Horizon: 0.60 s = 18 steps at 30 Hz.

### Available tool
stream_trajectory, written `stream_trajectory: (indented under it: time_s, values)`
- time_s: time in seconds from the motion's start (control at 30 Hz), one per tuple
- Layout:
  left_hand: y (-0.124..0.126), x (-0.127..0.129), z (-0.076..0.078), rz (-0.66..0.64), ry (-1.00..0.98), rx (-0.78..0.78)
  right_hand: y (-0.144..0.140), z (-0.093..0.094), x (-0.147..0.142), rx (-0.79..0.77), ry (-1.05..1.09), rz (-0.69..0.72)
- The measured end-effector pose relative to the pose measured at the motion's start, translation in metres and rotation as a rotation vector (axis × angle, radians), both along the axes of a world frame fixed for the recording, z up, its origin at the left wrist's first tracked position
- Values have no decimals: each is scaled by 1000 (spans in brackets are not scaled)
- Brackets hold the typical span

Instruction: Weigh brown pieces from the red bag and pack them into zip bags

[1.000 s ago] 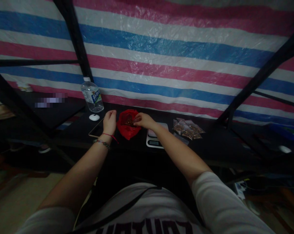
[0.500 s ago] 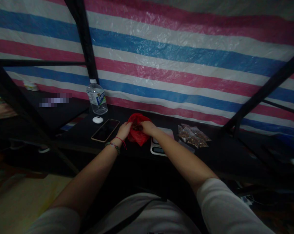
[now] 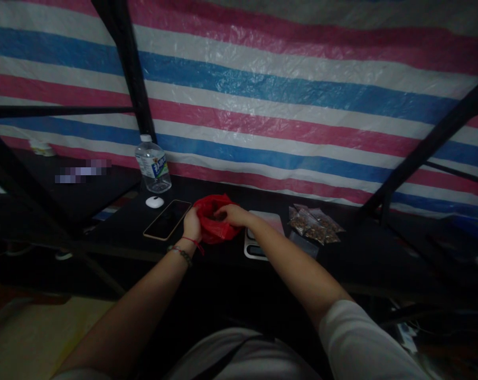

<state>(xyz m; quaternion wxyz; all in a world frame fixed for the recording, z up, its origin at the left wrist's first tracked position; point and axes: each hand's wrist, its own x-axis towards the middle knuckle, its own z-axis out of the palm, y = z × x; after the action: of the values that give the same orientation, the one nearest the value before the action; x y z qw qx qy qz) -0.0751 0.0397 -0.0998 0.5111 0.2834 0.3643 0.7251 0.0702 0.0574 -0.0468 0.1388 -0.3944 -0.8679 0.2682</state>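
A red plastic bag [image 3: 218, 235] rests on the black table with its mouth spread open, dark bits just visible inside. My left hand [image 3: 191, 224] is closed on the bag's left rim. Into the mouth from the right reaches my right hand [image 3: 234, 215], its fingers curled together and their tips partly hidden; what they pinch cannot be made out. Beside my right forearm stands a white kitchen scale [image 3: 272, 219], partly covered by that arm. Several clear packets of brown dried pieces [image 3: 316, 224] lie right of the scale, near a flat clear plastic bag [image 3: 303, 244].
Left of the bag lie a phone [image 3: 168, 219] and a white computer mouse [image 3: 155, 202]. A clear plastic bottle [image 3: 153, 166] stands behind them. Dark metal posts [image 3: 131, 79] frame the table, and a striped plastic sheet [image 3: 262, 105] hangs at the back.
The bag's mouth is wider now and sits slightly further left. My left hand has moved left with the rim, while my right hand's fingers have come into the opening.
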Motion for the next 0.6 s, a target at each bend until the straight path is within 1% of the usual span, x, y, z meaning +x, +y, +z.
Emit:
stream_trajectory:
  time_s: [0.1, 0.2, 0.27, 0.37, 0.4, 0.47, 0.53, 0.6]
  values:
    - [-1, 0, 2, -26, -98, -35, 0, 1, -3, 43, -67, 21]
    - [0, -1, 3, 27, -73, -50, -1, -1, -8, 37, -33, 72]
    - [-1, -1, 4, 68, -77, -39, -1, -3, -10, -2, 19, 44]
    - [-4, 0, 7, 43, -135, -17, -3, -9, -9, -72, 95, -61]
    - [-5, 0, 9, 26, -157, -16, -4, -11, -8, -101, 120, -71]
    - [-6, 0, 9, 5, -179, -16, -5, -14, -7, -162, 172, -30]
    - [-5, -1, 7, 20, -169, -3, -6, -17, -8, -197, 238, -14]
    - [-3, -3, 2, 34, -104, 32, -6, -18, -11, -185, 306, -77]
